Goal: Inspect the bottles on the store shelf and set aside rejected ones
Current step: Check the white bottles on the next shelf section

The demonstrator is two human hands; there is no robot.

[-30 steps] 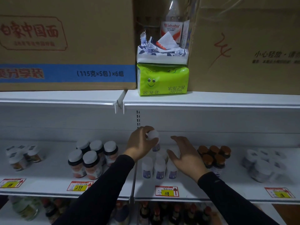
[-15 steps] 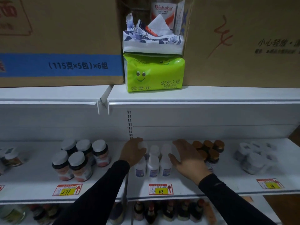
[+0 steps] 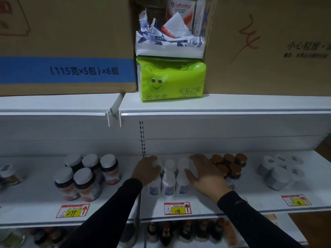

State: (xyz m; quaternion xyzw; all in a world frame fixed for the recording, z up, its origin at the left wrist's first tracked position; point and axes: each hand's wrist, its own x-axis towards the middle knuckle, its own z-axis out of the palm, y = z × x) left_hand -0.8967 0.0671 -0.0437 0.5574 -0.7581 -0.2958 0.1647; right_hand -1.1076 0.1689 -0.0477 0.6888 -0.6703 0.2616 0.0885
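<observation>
A cluster of small white bottles [image 3: 168,183] with blue labels stands on the white middle shelf [image 3: 197,203], above a price tag marked 118. My left hand [image 3: 146,171] curls round the cap of the rear-left white bottle [image 3: 156,164], which stands on the shelf among the others. My right hand [image 3: 204,174] lies with fingers spread and straight against the right side of the cluster, touching the rear and front bottles there. Both sleeves are dark.
Dark jars with white lids [image 3: 84,176] stand to the left. Brown-capped bottles [image 3: 231,165] sit just behind my right hand, wrapped white jars [image 3: 279,173] further right. Tissue packs [image 3: 171,78] and cardboard boxes [image 3: 68,42] fill the upper shelf. Dark bottles [image 3: 184,231] line the shelf below.
My left hand has lowered the white bottle from above the cluster down into its rear-left spot. My right hand has stayed against the cluster's right side.
</observation>
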